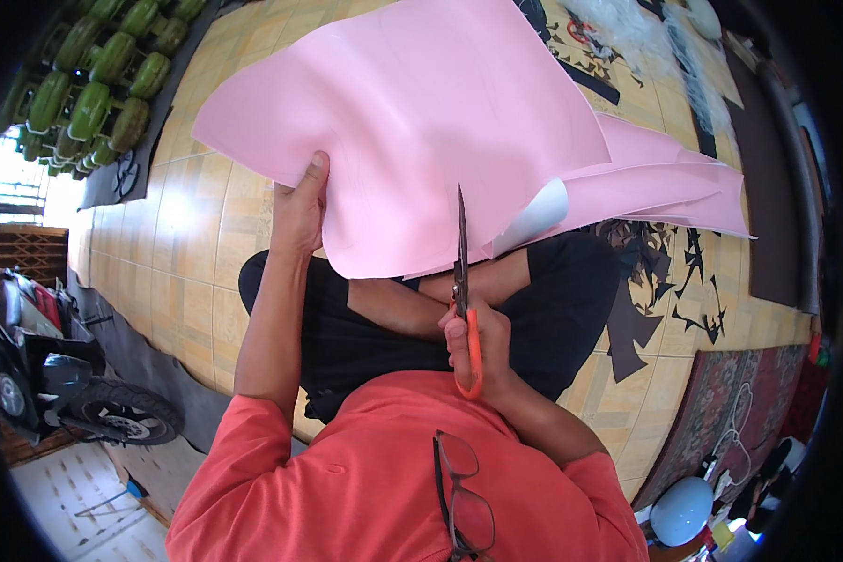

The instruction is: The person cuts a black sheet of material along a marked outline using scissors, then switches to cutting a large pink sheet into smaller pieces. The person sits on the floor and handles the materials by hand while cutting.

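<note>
A large pink sheet (421, 122) spreads in front of me over my crossed legs. My left hand (300, 208) grips its near left edge, thumb on top and the other fingers hidden beneath. In my right hand (482, 342) is a pair of scissors (462, 272) with orange handles and dark blades pointing away from me. The blades look closed or nearly so and overlap the sheet's near edge; whether they lie above it or cut into it I cannot tell. To their right, a strip of the sheet curls up (534, 217), showing a pale underside.
Dark offcuts (632, 272) litter the tiled floor (192, 215) at right. Beyond them lie a dark roll (768, 187) and a patterned rug (721, 412). Green gas cylinders (94, 103) are stacked far left. A motorbike (66, 375) stands at left. Glasses (464, 492) hang on my red shirt.
</note>
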